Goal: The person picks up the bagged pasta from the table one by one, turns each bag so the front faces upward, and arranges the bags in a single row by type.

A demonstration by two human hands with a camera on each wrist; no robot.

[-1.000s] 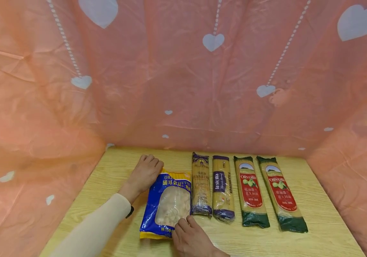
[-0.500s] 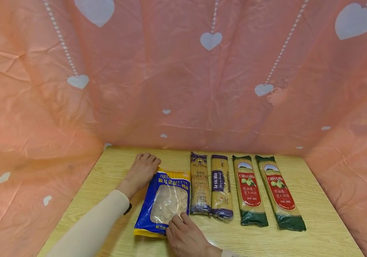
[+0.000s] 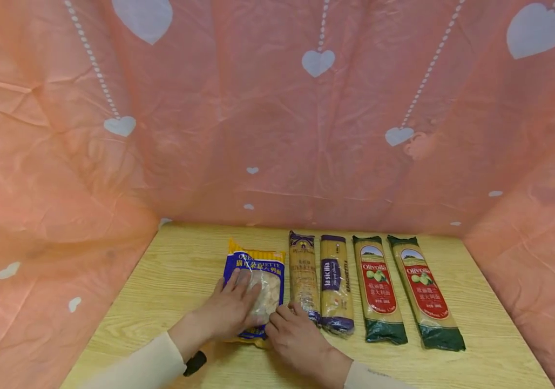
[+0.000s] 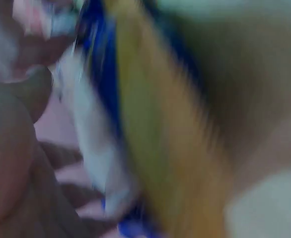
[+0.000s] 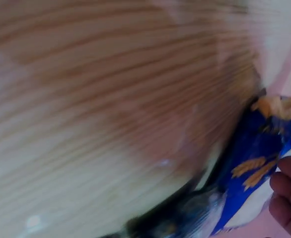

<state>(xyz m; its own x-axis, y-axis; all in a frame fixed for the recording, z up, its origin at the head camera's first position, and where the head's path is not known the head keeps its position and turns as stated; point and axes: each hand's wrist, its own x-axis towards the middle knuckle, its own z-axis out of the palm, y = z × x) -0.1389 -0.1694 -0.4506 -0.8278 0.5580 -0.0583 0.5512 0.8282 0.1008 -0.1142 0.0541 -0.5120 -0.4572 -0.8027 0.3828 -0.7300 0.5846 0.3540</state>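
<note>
A blue and yellow bag of orecchiette (image 3: 272, 286) lies face up at the left end of a row of pasta packs. Flat across its clear window rests my left hand (image 3: 229, 310), fingers extended and slightly spread. My right hand (image 3: 302, 343) has curled fingers at the bag's lower right corner, gripping it there. Blurred in the left wrist view, the bag's yellow end (image 4: 140, 114) runs past the palm. The right wrist view has fingertips (image 5: 287, 186) against the bag's blue side (image 5: 254, 163). The bag's lower left part is hidden under my left hand.
To the right lie two purple-ended spaghetti packs (image 3: 304, 270) (image 3: 337, 281), then two green-ended Olivoila packs (image 3: 379, 281) (image 3: 425, 286). All are on a wood-grain table (image 3: 481, 324). Pink cloth with white hearts (image 3: 277, 135) walls the back and sides.
My left hand has left the bag's upper left corner and come down onto its face. The bag has shifted up and straightened alongside the row; my right hand has moved slightly up and right.
</note>
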